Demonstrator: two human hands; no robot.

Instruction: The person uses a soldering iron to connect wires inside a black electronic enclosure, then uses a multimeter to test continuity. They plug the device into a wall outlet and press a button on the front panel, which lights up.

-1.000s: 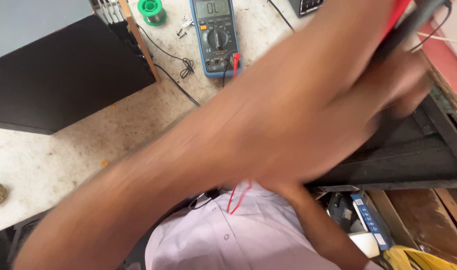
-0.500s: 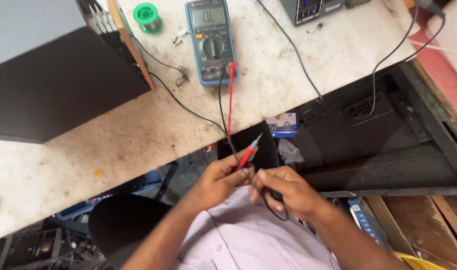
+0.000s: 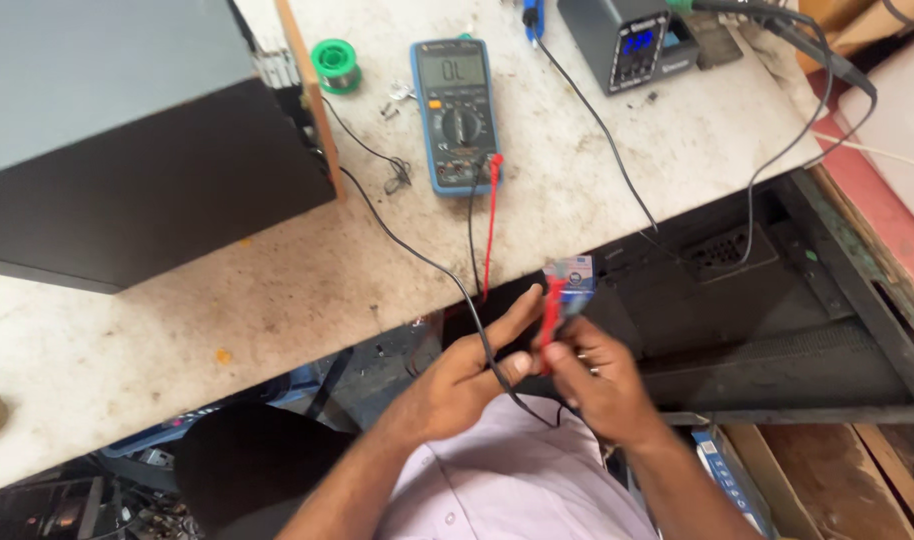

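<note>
Both hands are low in the middle, in front of the bench edge. My right hand [image 3: 599, 388] pinches an upright red test probe [image 3: 552, 306]. My left hand [image 3: 469, 368] is beside it with fingers stretched out, its thumb touching the probe's lower end. A black lead [image 3: 432, 265] crosses that palm. The red lead [image 3: 489, 228] runs up to a blue multimeter [image 3: 455, 115] lying flat on the white worktop [image 3: 277, 300].
A big grey-and-black box [image 3: 127, 150] fills the left of the worktop. A green solder spool [image 3: 332, 62] lies near it. A dark unit with a blue display [image 3: 637, 45] stands at the back. A small blue-white box [image 3: 577, 272] and black equipment [image 3: 747, 300] sit below the edge.
One second ago an arm blurred across the view. Since then the view has shifted, and the red probe has gone from tilted in my left hand to upright in my right hand's pinch.
</note>
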